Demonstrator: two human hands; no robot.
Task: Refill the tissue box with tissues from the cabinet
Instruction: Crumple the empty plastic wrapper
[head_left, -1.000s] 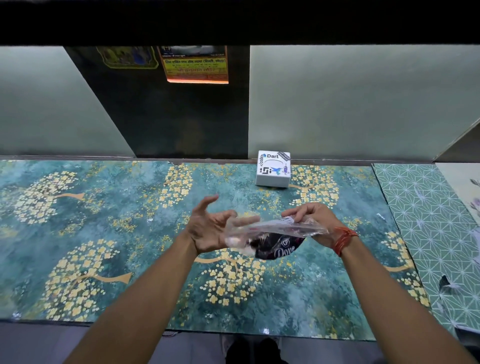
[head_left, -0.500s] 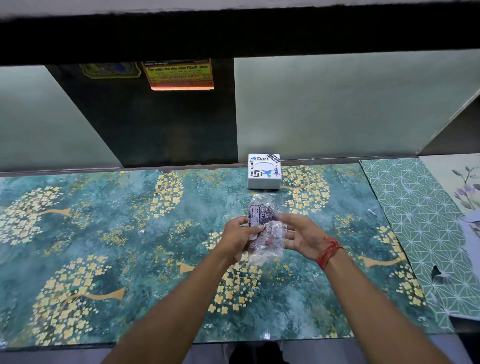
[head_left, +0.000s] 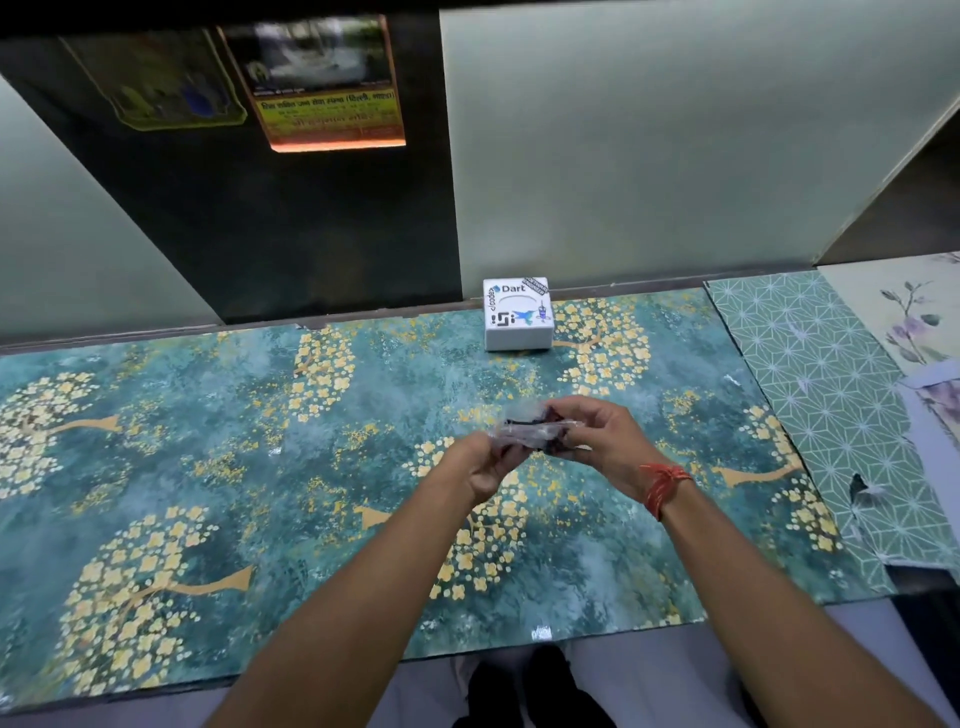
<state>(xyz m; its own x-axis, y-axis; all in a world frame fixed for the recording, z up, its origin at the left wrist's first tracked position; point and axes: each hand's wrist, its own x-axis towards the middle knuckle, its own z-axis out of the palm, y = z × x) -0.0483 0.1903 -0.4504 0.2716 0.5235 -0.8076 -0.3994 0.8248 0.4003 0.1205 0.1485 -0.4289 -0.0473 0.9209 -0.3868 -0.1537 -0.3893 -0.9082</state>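
Left hand (head_left: 485, 467) and right hand (head_left: 605, 447) pinch a clear tissue packet (head_left: 535, 432) at mid-frame; white tissue box (head_left: 517, 313) stands at the table (head_left: 208, 441) far edge.

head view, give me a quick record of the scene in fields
left hand: grips the left end of the packet
right hand: grips the right end of the packet
packet: clear plastic wrap, dark contents, held above the table
box: white, stickered, at the table's far edge, untouched
table: teal floral top
wristband: red thread, right wrist
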